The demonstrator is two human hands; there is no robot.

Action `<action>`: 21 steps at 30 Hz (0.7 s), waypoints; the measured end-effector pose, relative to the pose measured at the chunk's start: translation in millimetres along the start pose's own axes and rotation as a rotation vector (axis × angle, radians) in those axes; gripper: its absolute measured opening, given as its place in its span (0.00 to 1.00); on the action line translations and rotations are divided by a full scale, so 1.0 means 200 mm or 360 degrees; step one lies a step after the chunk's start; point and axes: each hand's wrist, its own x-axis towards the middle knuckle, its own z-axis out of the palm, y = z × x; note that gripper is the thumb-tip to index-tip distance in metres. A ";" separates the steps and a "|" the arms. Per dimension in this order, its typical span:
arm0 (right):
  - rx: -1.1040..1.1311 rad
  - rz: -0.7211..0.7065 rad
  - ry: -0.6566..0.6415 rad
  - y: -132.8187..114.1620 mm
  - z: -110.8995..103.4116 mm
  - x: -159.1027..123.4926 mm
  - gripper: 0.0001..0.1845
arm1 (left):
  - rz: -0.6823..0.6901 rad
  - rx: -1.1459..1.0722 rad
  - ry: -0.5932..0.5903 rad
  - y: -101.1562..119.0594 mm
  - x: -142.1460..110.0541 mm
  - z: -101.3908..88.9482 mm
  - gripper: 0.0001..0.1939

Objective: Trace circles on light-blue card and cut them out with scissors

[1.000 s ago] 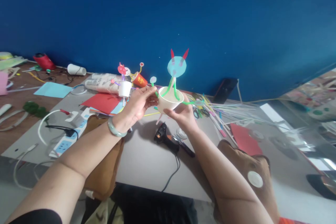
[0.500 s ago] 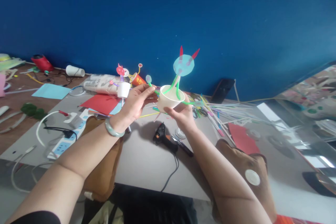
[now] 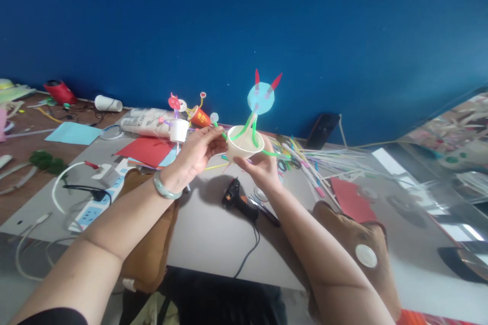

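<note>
A white paper cup (image 3: 240,151) is held up above the table, closed in the fingers of my right hand (image 3: 263,166). Green pipe cleaners (image 3: 254,133) rise from inside it, and a light blue paper disc (image 3: 261,98) with two red pointed ears sits above them. Another green stem (image 3: 276,154) sticks out at the cup's right side. My left hand (image 3: 201,148) pinches the green stem on the left side, which bears a small pale disc (image 3: 214,117). Some of the right fingers are hidden behind the cup.
Below the cup lies a black glue gun (image 3: 240,202) with its cord. A small decorated cup (image 3: 179,130), red paper (image 3: 147,150) and a power strip (image 3: 97,203) are at left. Many pipe cleaners (image 3: 335,158) and a brown cushion (image 3: 351,244) lie at right.
The cup and its blue disc have shifted slightly left and the disc a little lower. Both hands keep their hold on the cup and the left stem.
</note>
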 end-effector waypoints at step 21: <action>-0.0059 0.0020 0.0081 0.02 -0.02 0.01 0.42 | 0.0968 0.0834 0.0325 0.15 -0.10 0.01 0.29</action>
